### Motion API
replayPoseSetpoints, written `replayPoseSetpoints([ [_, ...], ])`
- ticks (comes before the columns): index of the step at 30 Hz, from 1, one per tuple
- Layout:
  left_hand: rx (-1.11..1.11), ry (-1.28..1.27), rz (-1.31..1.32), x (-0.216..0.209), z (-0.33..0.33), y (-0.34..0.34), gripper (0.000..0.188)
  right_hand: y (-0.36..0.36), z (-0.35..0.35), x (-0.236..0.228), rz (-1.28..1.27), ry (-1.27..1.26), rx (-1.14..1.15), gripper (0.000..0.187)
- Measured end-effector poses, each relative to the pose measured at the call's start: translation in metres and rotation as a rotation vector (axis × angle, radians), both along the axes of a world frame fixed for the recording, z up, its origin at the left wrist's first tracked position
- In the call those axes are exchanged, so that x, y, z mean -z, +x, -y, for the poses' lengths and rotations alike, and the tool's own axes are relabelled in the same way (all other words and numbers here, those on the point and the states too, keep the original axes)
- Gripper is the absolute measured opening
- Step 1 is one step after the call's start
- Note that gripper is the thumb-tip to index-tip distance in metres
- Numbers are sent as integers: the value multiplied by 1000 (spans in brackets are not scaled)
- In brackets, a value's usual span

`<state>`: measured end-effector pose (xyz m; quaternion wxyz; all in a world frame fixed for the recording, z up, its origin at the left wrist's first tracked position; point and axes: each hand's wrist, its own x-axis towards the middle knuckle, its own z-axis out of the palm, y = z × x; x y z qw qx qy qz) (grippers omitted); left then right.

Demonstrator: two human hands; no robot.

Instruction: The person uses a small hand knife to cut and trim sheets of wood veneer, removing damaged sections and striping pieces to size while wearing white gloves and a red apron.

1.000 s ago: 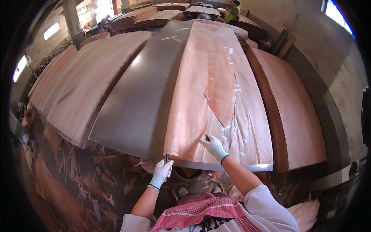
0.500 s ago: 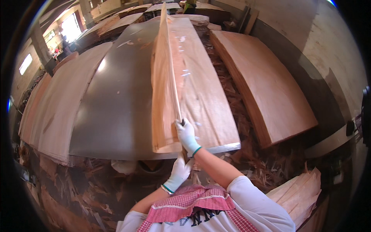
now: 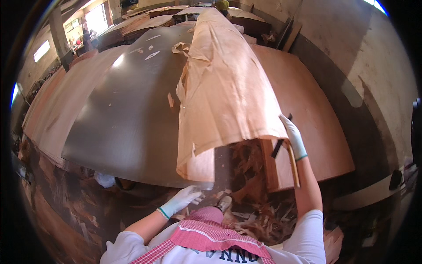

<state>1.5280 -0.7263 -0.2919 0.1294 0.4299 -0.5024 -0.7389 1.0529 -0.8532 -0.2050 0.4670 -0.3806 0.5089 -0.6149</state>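
Observation:
A long, thin tan wood veneer sheet (image 3: 228,97) arches from the dark smooth tabletop (image 3: 127,119) toward the stack on the right. My right hand (image 3: 293,136), in a white glove, grips its near right corner. The same hand also has a tool with a curved wooden handle (image 3: 293,169) and a dark straight bar; the tool's exact kind is unclear. The sheet's left side hangs folded over the table edge, its border torn. Below its near left corner, my gloved left hand (image 3: 184,199) is apart from it, fingers stretched and holding nothing.
A veneer stack (image 3: 321,149) stands at the right, partly beneath the sheet. Another pale stack (image 3: 66,105) lies left of the table. Veneer scraps (image 3: 272,211) litter the floor around my shoe (image 3: 225,202). More stacks and a person (image 3: 222,6) are at the back.
The sheet, folded upright over the table before, has swung right with my right hand and now spans toward the right stack. My left hand has left the tool and moved left.

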Motion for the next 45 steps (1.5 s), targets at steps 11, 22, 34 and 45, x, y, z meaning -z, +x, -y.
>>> replayPoseSetpoints([
  [11, 275, -607, 243, 207, 46, -178, 47, -240, -111, -4, -104, 338, 218, 36],
  [22, -1440, 247, -1107, 280, 114, -179, 81, -360, -127, 61, -437, 404, 289, 29],
  [34, -1551, 165, -647, 383, 128, -346, 72, -588, -176, 219, -507, 264, 275, 29],
  [45, -1656, 52, -514, 470, 123, -488, 35, -733, -182, 274, -751, 331, 298, 21],
])
